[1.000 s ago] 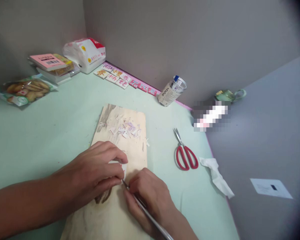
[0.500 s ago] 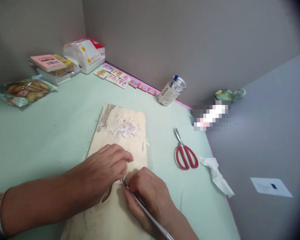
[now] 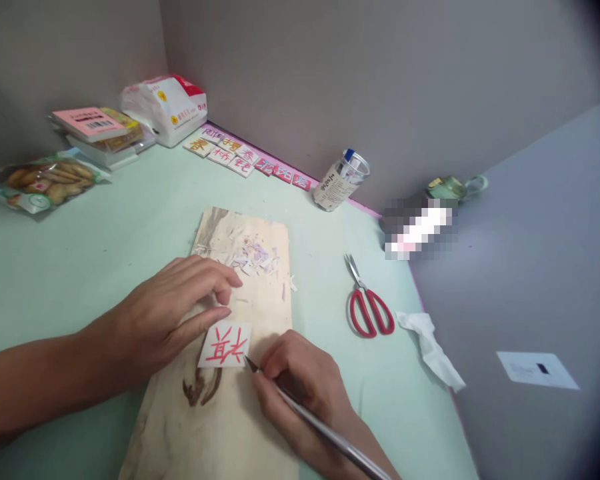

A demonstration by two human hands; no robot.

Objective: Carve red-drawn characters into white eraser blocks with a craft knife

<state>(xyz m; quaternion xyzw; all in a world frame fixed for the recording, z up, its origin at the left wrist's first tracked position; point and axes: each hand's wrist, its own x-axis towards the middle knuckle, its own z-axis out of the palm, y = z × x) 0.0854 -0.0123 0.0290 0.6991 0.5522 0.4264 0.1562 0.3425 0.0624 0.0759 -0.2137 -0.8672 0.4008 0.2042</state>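
A small white paper square with red characters [image 3: 225, 345] lies on a pale wooden board [image 3: 215, 413]. My left hand [image 3: 173, 313] rests on the board just left of it, fingers loosely stretched, thumb tip touching the paper's upper left edge. My right hand [image 3: 305, 393] pinches a thin metal craft knife [image 3: 325, 430], its tip at the paper's lower right corner. A heap of paper scraps [image 3: 253, 257] sits at the board's far end.
Red-handled scissors [image 3: 369, 303] and a crumpled tissue [image 3: 430, 347] lie to the right. A glass jar [image 3: 340, 181] and a row of character tiles [image 3: 245, 157] line the wall. Snack bags [image 3: 43, 183], boxes [image 3: 97, 130] and a white pouch [image 3: 167, 107] sit far left.
My left hand has lifted back to the left, uncovering the paper square it was pressing. The right hand with the knife has hardly moved.
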